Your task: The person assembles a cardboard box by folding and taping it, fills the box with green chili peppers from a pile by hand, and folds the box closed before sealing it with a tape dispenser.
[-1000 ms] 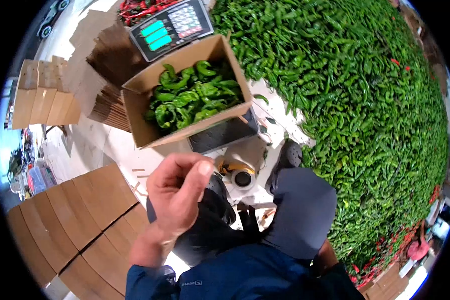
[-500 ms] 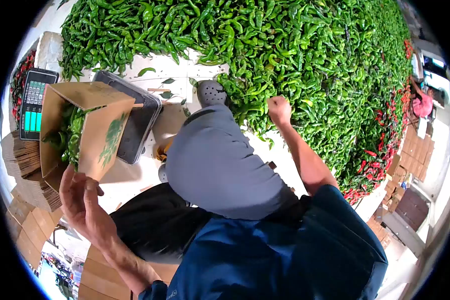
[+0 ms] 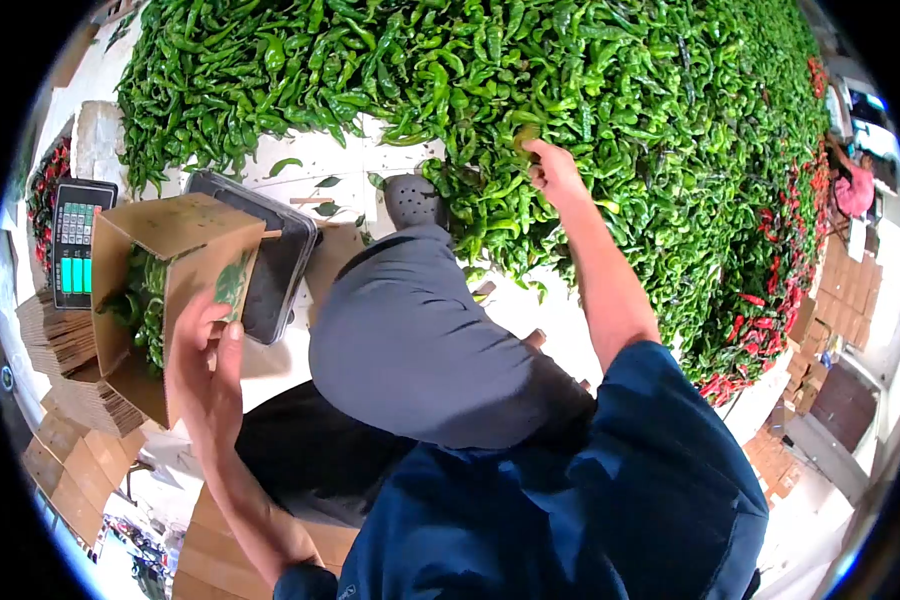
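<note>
My left hand (image 3: 208, 350) is beside the cardboard box (image 3: 198, 290), fingers loosely bent, with a gap to the thumb and nothing seen between them. Green peppers (image 3: 150, 315) lie inside this box, which rests on a dark scale platform (image 3: 275, 305). Over the large heap of green peppers (image 3: 650, 150), my right hand (image 3: 550, 165) pinches a blurred yellowish-brown piece, apparently a pepper (image 3: 526, 136), at its fingertips.
The scale display (image 3: 75, 245) glows green at the left, near folded cardboard (image 3: 55, 345). Cartons (image 3: 75, 455) stand at lower left. Red peppers (image 3: 760, 325) edge the heap. Another person (image 3: 854, 190) is at the far right. A grey shoe (image 3: 413, 203) touches the heap's edge.
The view has swung toward the heap, bringing my right hand into sight. Since half a second ago, that hand has moved farther over the heap, and my left hand has moved up and right beside the box.
</note>
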